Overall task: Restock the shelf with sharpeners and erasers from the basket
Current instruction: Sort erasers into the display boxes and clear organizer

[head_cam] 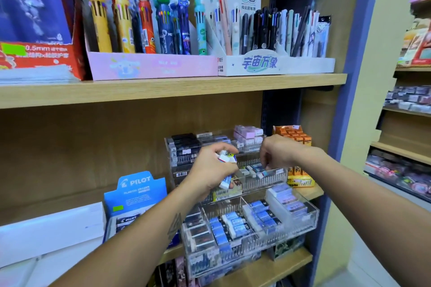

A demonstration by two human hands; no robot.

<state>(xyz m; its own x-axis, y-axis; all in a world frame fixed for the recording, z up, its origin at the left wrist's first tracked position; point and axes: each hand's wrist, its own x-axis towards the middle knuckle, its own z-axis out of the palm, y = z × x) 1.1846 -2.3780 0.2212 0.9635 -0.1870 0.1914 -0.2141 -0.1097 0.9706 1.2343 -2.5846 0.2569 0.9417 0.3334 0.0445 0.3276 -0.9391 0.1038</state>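
Note:
A clear tiered acrylic organiser (312, 214) stands on the lower shelf, its tiers filled with wrapped erasers. My left hand (210, 170) grips a bunch of small white erasers (226, 183) in front of the middle tier. My right hand (277, 152) reaches down into the middle tier, fingertips pinching a blue-and-white eraser (262, 170) among a short row there. The lowest tier holds rows of blue-sleeved erasers (235, 223). The basket is out of view.
A blue Pilot eraser box (135, 193) stands left of the organiser, with a white box (46, 233) further left. Orange packs (296, 137) sit to the right by the shelf upright. The upper shelf (172, 88) carries pen display boxes overhead.

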